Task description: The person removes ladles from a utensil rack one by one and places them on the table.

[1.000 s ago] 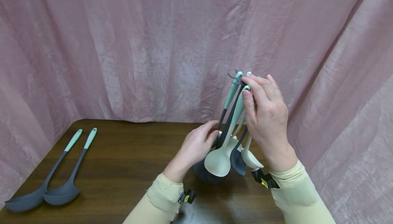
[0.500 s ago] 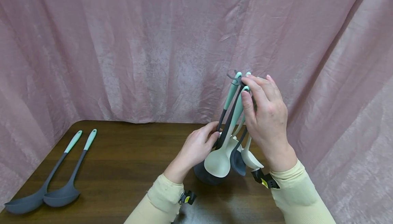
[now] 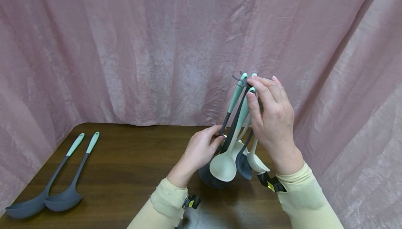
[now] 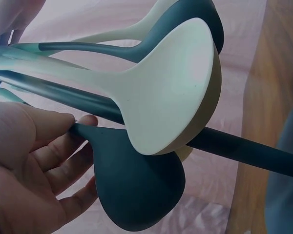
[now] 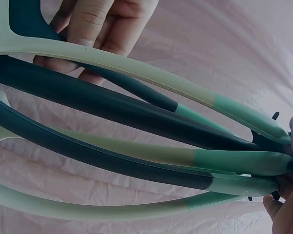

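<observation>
My left hand (image 3: 201, 148) pinches the neck of a dark grey spoon (image 4: 139, 180) between thumb and fingers, just above its rounded head. That spoon's mint handle end is up at the top of a dark utensil stand (image 3: 232, 131), among its hooks. My right hand (image 3: 273, 117) grips the top of the stand, thumb and fingers around the hooks and handle ends; its fingertips are partly hidden. A cream ladle (image 3: 223, 166) hangs at the front of the stand, over the round dark base (image 3: 213, 182).
More utensils hang on the stand's right side, including a dark one (image 3: 243, 166) and a cream ladle (image 3: 257, 162). Two dark grey ladles with mint handles, a left one (image 3: 28, 206) and a right one (image 3: 64, 199), lie on the wooden table (image 3: 135, 155). A pink curtain (image 3: 176, 54) hangs behind.
The shaft of the spoon in my left hand has shifted slightly left at its lower part. My right hand stays at the top of the stand.
</observation>
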Motion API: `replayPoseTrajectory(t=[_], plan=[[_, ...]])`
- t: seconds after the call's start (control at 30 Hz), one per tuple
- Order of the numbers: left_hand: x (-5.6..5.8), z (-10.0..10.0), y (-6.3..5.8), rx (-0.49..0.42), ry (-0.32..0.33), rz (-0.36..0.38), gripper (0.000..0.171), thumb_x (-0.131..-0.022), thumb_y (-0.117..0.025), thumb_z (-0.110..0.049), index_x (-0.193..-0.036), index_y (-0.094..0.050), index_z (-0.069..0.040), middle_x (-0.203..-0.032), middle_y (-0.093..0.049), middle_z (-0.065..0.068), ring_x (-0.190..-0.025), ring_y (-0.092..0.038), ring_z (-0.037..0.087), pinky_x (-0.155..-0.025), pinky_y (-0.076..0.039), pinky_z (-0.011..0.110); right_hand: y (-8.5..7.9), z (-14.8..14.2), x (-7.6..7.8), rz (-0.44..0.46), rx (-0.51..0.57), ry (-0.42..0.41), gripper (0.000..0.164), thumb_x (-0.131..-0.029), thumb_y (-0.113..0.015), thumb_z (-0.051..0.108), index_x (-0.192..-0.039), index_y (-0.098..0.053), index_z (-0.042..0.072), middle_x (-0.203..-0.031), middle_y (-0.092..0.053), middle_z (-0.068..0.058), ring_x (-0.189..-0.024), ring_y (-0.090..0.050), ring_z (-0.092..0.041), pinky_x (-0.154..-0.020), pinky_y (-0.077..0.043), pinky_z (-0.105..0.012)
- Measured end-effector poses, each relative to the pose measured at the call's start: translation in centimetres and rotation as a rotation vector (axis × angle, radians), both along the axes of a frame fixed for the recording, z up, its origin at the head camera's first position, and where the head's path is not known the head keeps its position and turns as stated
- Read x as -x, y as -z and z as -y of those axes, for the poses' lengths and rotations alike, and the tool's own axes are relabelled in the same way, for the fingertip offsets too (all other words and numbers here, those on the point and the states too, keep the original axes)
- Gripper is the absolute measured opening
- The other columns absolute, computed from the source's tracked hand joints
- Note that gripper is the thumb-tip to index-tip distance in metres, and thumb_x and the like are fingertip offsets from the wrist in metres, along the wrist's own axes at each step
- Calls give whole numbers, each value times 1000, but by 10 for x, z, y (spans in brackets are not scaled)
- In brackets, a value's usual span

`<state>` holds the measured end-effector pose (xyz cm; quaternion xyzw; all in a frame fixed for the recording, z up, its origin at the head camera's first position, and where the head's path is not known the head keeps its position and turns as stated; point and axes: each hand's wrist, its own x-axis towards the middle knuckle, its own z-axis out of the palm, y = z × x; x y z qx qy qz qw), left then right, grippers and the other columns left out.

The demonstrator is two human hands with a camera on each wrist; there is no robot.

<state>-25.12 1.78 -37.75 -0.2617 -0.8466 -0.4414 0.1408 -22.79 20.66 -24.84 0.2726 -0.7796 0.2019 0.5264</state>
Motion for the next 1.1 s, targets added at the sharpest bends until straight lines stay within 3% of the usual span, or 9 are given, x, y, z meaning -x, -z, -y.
replayPoseTrajectory(t=[0.67,1.1], plan=[[0,12,-2,3,-4,-46,11,-104,-79,-15,-115,-77,-18,-96,-75,-8,-82,-64,13,-75,-51,37,-3,-7,6,23,46,-148,51,-119,-49,41,-135,-75,0,-136,-72,-18,-130,-64,-38,-128,-33,-51],[0,15,-4,4,-18,-22,10,-105,-78,-16,-114,-76,-19,-98,-76,-9,-84,-66,13,-78,-52,39,-7,-8,7,42,81,-163,38,-114,-54,27,-132,-78,3,-133,-75,-14,-127,-67,-34,-127,-34,-48]])
